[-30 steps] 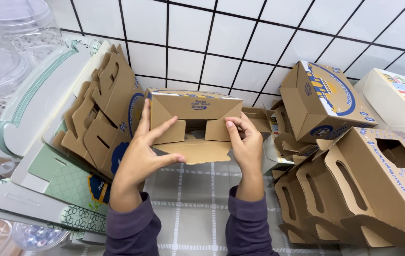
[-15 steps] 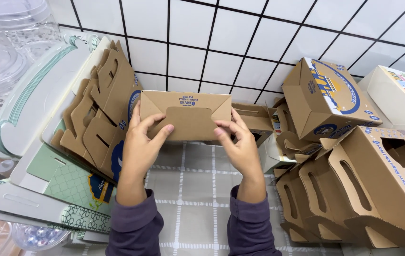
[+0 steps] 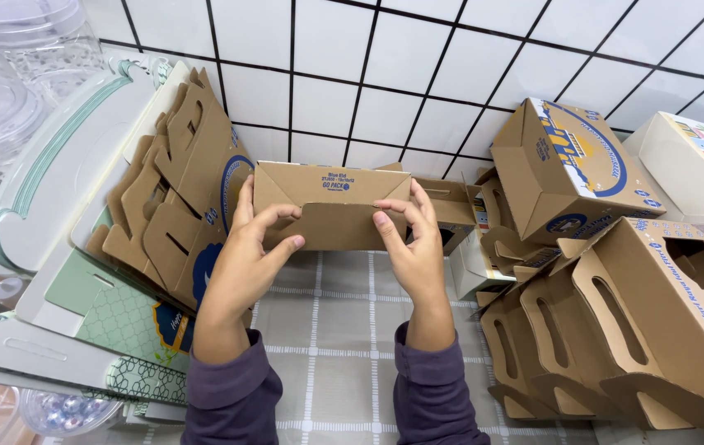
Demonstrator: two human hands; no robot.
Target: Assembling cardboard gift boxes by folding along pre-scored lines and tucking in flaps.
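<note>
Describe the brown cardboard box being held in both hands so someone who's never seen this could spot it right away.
Start at the white tiled wall and drop to the checked tablecloth. Just above it, the left hand and right hand grip a flat brown cardboard box by its ends. Unlike the stacked boxes on either side, it is held up alone.

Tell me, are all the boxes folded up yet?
Not yet. Done: a row of folded brown carrier boxes lies at the right, with one more made-up box behind it. In hand: the left hand and right hand press the flaps of one cardboard box closed. Left: a stack of flat box blanks leans at the left, unfolded.
</note>
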